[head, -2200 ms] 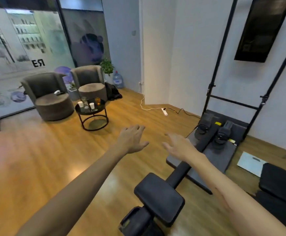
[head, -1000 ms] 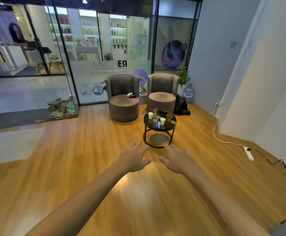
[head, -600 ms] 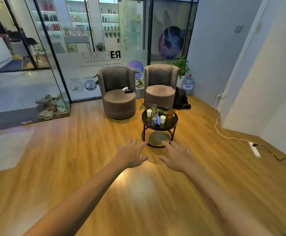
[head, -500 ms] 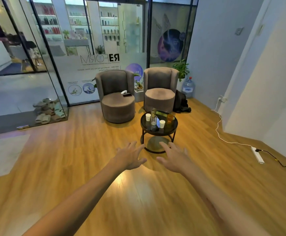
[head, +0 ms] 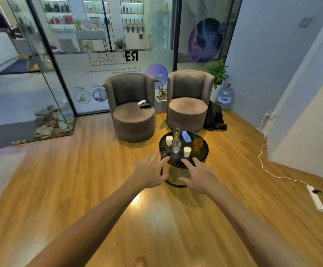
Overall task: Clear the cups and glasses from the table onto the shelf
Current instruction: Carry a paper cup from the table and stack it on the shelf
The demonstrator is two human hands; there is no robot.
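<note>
A small round black table stands on the wooden floor ahead of me. On it are two white paper cups, a clear glass, a taller glass behind it and an amber glass at the right. A phone lies at the back of the tabletop. My left hand and my right hand are stretched out in front of the table, fingers spread, holding nothing and well short of the cups.
Two grey round armchairs stand behind the table against a glass wall. A black bag and a water bottle sit at the right. A white cable and power strip lie on the floor at the right.
The view has swung from the exercise machine to the seating corner, and the table has come closer. Both hands stay outstretched and open.
</note>
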